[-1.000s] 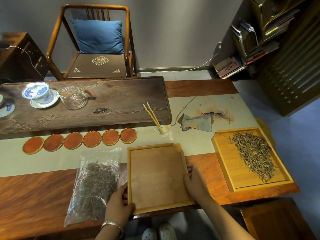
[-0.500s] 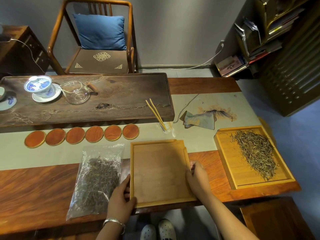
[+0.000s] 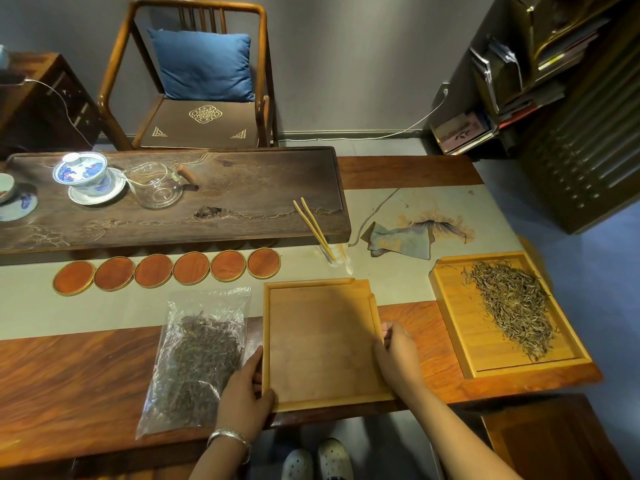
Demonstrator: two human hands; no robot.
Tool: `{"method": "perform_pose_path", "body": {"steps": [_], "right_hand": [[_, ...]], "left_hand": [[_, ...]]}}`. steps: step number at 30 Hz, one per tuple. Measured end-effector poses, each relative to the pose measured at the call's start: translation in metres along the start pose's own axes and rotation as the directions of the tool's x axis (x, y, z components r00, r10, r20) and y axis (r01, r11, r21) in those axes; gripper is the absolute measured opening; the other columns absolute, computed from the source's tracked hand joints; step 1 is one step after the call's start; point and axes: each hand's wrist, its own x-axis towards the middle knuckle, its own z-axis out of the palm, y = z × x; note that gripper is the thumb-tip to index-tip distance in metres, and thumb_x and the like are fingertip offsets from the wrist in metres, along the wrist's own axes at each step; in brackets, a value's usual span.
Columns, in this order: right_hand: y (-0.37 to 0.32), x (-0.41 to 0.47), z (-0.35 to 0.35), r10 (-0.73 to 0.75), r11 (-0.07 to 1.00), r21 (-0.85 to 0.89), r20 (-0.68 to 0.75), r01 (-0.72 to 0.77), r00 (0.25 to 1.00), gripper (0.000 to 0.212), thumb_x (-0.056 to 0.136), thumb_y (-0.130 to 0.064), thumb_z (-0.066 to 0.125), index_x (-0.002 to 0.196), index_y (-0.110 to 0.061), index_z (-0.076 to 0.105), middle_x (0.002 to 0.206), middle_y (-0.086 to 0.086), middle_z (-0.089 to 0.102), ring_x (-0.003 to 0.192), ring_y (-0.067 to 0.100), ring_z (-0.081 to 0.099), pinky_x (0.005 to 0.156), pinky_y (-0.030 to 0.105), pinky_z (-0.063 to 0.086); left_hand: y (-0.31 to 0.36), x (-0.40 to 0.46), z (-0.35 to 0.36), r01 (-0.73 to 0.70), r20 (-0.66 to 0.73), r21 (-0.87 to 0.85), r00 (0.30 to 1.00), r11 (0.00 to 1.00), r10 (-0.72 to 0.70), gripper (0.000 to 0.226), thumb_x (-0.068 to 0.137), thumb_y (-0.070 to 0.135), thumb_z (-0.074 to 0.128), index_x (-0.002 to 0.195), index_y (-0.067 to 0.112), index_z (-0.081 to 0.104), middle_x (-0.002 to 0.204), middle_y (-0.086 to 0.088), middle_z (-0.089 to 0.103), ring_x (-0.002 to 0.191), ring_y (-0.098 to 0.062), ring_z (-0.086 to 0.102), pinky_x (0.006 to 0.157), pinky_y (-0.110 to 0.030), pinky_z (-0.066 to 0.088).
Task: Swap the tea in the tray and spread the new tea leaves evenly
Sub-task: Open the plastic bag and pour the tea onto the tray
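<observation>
An empty wooden tray (image 3: 320, 341) lies flat at the table's near edge, right in front of me. My left hand (image 3: 244, 393) grips its left rim near the front corner. My right hand (image 3: 398, 355) holds its right rim. A clear plastic bag of dark tea leaves (image 3: 199, 358) lies just left of the tray, touching my left hand. A second, lighter wooden tray (image 3: 457, 327) sits at the right end of the table with a heap of pale tea leaves (image 3: 512, 303) in it.
A dark wooden tea board (image 3: 242, 188) at the back carries a blue-and-white lidded cup (image 3: 83, 174) and a glass pitcher (image 3: 157, 188). Several round orange coasters (image 3: 190, 268) line up before it. Bamboo tongs (image 3: 313, 225) stand in a small glass. A chair (image 3: 194, 81) stands behind.
The empty tray has been set a little farther onto the table. Both hands stay on its rims.
</observation>
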Motion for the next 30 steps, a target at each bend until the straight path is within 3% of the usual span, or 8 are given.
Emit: {"method": "perform_pose_path", "body": {"steps": [4, 7, 10, 15, 19, 21, 25, 30], "right_hand": [[-0.002, -0.001, -0.002, -0.011, 1.000, -0.005, -0.028, 0.011, 1.000, 0.003, 0.091, -0.018, 0.055, 0.092, -0.015, 0.054, 0.091, 0.000, 0.056, 0.085, 0.018, 0.056, 0.066, 0.022, 0.043], [-0.016, -0.002, -0.004, -0.071, 0.996, -0.056, -0.085, 0.066, 0.994, 0.015, 0.093, -0.023, 0.055, 0.106, -0.015, 0.055, 0.103, 0.001, 0.054, 0.095, 0.017, 0.053, 0.079, 0.025, 0.043], [-0.044, -0.003, -0.001, -0.167, 0.983, -0.085, -0.041, 0.163, 0.985, 0.028, 0.094, -0.017, 0.053, 0.121, -0.012, 0.053, 0.115, 0.003, 0.053, 0.106, 0.017, 0.052, 0.092, 0.030, 0.047], [-0.100, -0.013, 0.032, -0.307, 0.951, -0.034, 0.019, 0.308, 0.952, 0.021, 0.095, -0.021, 0.050, 0.117, -0.020, 0.051, 0.115, -0.004, 0.054, 0.094, 0.005, 0.050, 0.079, 0.014, 0.041], [-0.129, -0.017, 0.064, -0.435, 0.889, -0.093, 0.134, 0.449, 0.890, 0.022, 0.095, -0.030, 0.047, 0.116, -0.026, 0.051, 0.111, -0.012, 0.049, 0.080, -0.006, 0.041, 0.072, 0.000, 0.035], [-0.141, -0.014, 0.080, -0.474, 0.870, -0.044, 0.199, 0.491, 0.858, 0.023, 0.094, -0.028, 0.047, 0.116, -0.023, 0.052, 0.111, -0.010, 0.050, 0.082, -0.005, 0.041, 0.079, -0.001, 0.036], [-0.162, 0.002, 0.110, -0.486, 0.866, 0.028, 0.286, 0.500, 0.826, 0.026, 0.094, -0.027, 0.048, 0.119, -0.019, 0.051, 0.118, -0.002, 0.053, 0.102, 0.010, 0.052, 0.086, 0.026, 0.049], [-0.183, 0.023, 0.129, -0.481, 0.866, 0.021, 0.308, 0.499, 0.821, 0.034, 0.092, -0.039, 0.051, 0.122, -0.022, 0.050, 0.121, 0.000, 0.052, 0.107, 0.016, 0.052, 0.086, 0.028, 0.047]], "left_hand": [[0.008, 0.001, -0.019, -0.091, -0.186, 0.096, 0.977, 0.991, 0.108, 0.056, 0.081, 0.012, 0.067, 0.133, 0.021, 0.050, 0.092, 0.005, 0.057, 0.075, 0.001, 0.053, 0.067, -0.021, 0.042], [0.006, 0.013, -0.049, -0.105, -0.363, 0.173, 0.918, 0.979, 0.162, 0.044, 0.082, 0.016, 0.067, 0.124, 0.016, 0.054, 0.103, -0.005, 0.061, 0.087, -0.015, 0.057, 0.074, -0.032, 0.050], [-0.004, 0.032, -0.076, -0.047, -0.451, 0.198, 0.883, 0.979, 0.133, 0.054, 0.079, 0.021, 0.071, 0.130, 0.017, 0.051, 0.115, -0.012, 0.059, 0.104, -0.027, 0.055, 0.082, -0.042, 0.050], [-0.010, 0.060, -0.081, 0.181, -0.404, 0.278, 0.913, 0.943, -0.056, 0.091, 0.068, 0.064, 0.067, 0.144, 0.036, 0.027, 0.152, -0.018, 0.025, 0.139, -0.038, 0.022, 0.108, -0.061, 0.023], [-0.016, 0.071, -0.070, 0.269, -0.343, 0.331, 0.927, 0.904, -0.151, 0.111, 0.056, 0.087, 0.052, 0.147, 0.044, 0.005, 0.159, -0.013, 0.002, 0.146, -0.034, 0.001, 0.109, -0.065, 0.008], [-0.021, 0.073, -0.065, 0.276, -0.346, 0.345, 0.926, 0.897, -0.152, 0.109, 0.059, 0.084, 0.053, 0.148, 0.042, 0.006, 0.159, -0.014, 0.003, 0.146, -0.033, 0.002, 0.110, -0.064, 0.010], [-0.031, 0.074, -0.063, 0.238, -0.394, 0.341, 0.915, 0.909, -0.092, 0.085, 0.072, 0.070, 0.058, 0.144, 0.034, 0.030, 0.155, -0.014, 0.019, 0.143, -0.033, 0.014, 0.113, -0.058, 0.012], [-0.040, 0.069, -0.075, 0.075, -0.451, 0.281, 0.890, 0.957, 0.063, 0.047, 0.078, 0.043, 0.069, 0.121, 0.029, 0.058, 0.134, -0.006, 0.049, 0.128, -0.025, 0.042, 0.113, -0.057, 0.012]]}}
